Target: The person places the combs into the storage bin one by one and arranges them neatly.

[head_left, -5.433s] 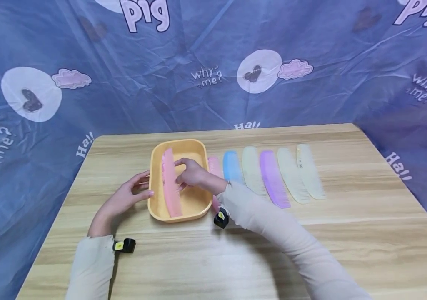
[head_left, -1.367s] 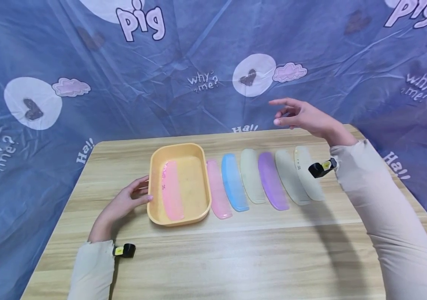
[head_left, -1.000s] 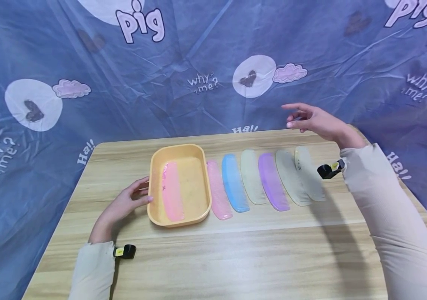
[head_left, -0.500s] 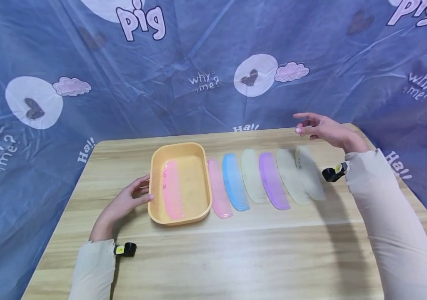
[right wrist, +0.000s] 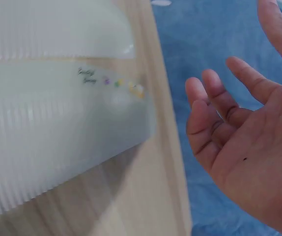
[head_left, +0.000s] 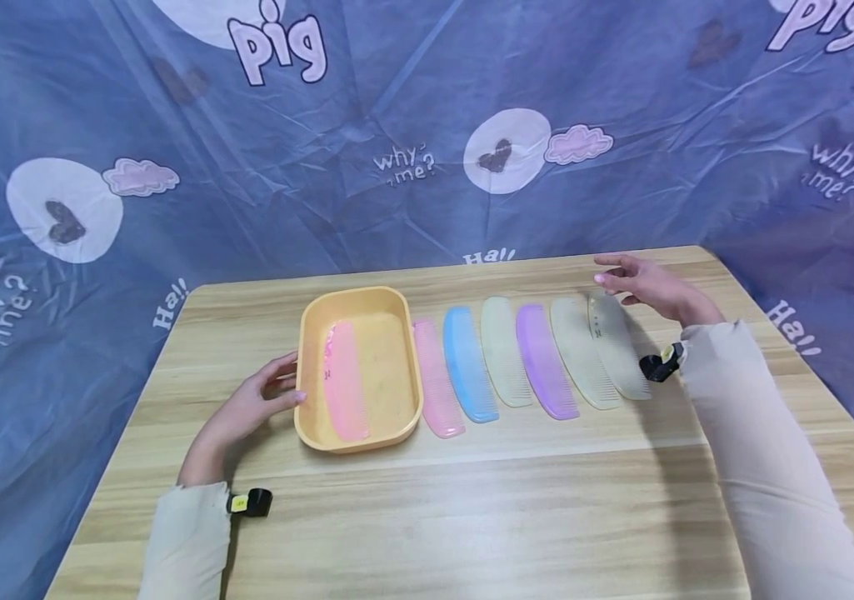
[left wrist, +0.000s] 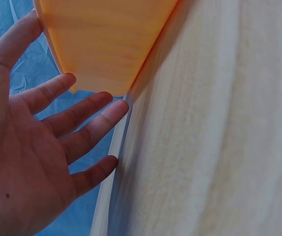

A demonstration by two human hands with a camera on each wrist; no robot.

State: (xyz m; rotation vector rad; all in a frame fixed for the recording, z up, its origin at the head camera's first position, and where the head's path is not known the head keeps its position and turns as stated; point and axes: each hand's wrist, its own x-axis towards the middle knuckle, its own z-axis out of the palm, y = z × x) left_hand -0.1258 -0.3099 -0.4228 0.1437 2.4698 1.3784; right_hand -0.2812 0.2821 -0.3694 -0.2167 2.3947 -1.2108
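In the head view my left hand rests against the left wall of a yellow tray; the left wrist view shows its fingers spread at the tray's side. A pink comb lies inside the tray. My right hand hovers over the top end of the rightmost pale comb, holding nothing. Its fingers are loosely bent, and in the right wrist view they are apart from that printed comb.
Right of the tray lie a pink comb, a blue comb, a pale comb, a purple comb and another pale comb in a row. A blue printed cloth hangs behind the wooden table.
My right hand placed the pink comb in the tray, withdrew, swung to the right and has sunk toward the rightmost comb. My left hand stays at the tray.
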